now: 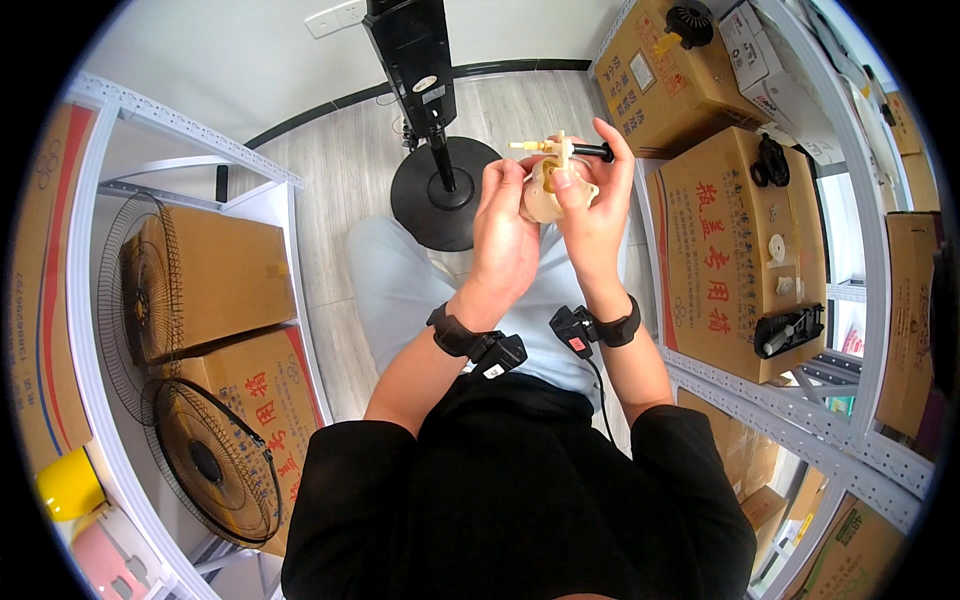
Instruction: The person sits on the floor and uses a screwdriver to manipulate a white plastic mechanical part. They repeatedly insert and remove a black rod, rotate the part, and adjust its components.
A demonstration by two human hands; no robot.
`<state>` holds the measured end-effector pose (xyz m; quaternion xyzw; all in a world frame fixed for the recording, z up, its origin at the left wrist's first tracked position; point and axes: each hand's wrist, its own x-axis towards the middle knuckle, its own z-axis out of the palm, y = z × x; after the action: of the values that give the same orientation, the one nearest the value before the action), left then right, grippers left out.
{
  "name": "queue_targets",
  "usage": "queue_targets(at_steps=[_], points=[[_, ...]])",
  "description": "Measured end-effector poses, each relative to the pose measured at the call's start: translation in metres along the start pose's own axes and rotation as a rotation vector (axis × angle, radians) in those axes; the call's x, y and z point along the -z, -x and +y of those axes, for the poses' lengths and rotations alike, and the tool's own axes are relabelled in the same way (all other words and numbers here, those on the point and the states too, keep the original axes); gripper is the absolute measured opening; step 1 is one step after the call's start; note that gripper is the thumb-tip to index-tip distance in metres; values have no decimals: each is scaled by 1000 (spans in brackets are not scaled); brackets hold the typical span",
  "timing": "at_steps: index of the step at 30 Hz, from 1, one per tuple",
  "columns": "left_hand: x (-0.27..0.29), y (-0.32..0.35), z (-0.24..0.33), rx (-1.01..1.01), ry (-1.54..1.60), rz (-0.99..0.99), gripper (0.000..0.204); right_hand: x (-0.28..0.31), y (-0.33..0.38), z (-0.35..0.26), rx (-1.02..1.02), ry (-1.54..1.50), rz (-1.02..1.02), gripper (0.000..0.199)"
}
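Above my knees, both hands hold a cream plastic fan part (543, 204), rounded below with an upright bracket on top. My left hand (503, 230) is closed on its left side, fingers curled and thumb near the rim. On the other side my right hand (597, 222) grips it, thumb pressed across the front and index finger raised beside a black knob (594, 151). A thin yellowish shaft (527, 146) sticks out leftward from the bracket, in line with the knob. My palms hide the underside of the part.
Beyond my hands stands a black fan stand (437, 160) on a round base (413, 205). Wire fan grilles (215, 470) lean on the left shelf's cartons. At right, a carton (700, 250) carries a black plastic housing (790, 330), a white disc (776, 248) and other small parts.
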<state>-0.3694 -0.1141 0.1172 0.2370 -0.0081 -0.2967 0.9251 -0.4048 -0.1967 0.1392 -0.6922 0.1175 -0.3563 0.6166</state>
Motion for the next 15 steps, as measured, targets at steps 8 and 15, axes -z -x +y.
queue_targets(at_steps=[8,15], points=[[-1,5,3,22,-25,-24,21,3,-1,-3,88,75,-17,66],[-4,11,5,32,-79,-1,19,6,-3,0,108,80,-3,65]])
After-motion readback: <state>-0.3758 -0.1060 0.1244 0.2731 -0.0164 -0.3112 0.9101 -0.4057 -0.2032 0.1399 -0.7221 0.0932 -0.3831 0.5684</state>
